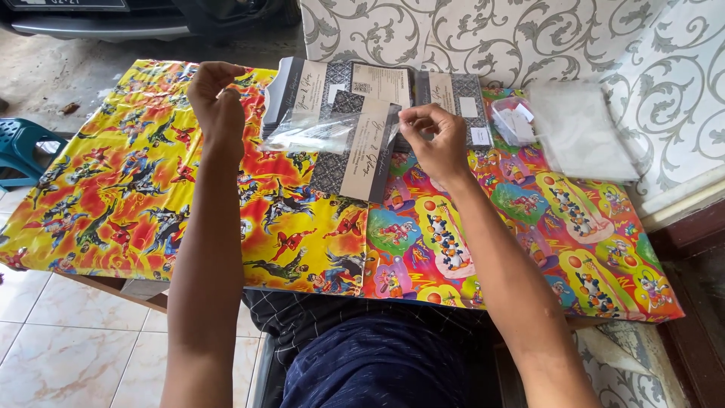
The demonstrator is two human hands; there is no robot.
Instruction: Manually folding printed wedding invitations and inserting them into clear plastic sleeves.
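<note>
My left hand [217,106] and right hand [436,136] each pinch an end of a clear plastic sleeve [313,132], held above the grey card [355,151] near the table's [529,227] far edge. The slippery film could slide from my fingertips, I judge.

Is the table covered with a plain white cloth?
No, the table is covered with bright, colourful cartoon-printed wrapping paper.

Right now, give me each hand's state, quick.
Left hand: closed, pinching the clear plastic sleeve.
Right hand: closed, pinching the same sleeve around the grey patterned card.
</note>
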